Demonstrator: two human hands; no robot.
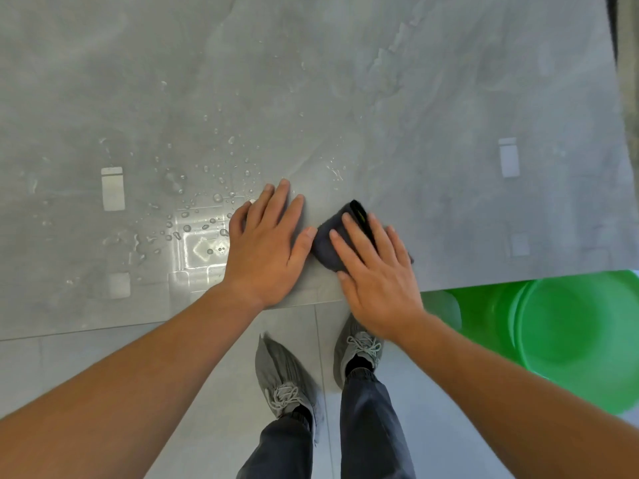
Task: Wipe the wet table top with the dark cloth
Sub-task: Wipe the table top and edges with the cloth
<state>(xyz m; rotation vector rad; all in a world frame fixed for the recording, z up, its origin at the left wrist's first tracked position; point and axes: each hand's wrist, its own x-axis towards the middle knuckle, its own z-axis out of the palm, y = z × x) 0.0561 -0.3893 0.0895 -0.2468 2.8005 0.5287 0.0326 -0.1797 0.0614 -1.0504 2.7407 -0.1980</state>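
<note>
The grey stone-look table top fills the upper part of the view. Water droplets are scattered over its near left area. A folded dark cloth with a black and yellow tag lies near the front edge. My right hand lies flat on the cloth with straight fingers, pressing it down. My left hand rests flat on the bare table just left of the cloth, its thumb close to the cloth's edge.
A green plastic bucket stands on the floor at the right, partly under the table's front edge. My feet in grey shoes stand on the grey tiled floor below the edge. Ceiling lights reflect brightly on the wet surface.
</note>
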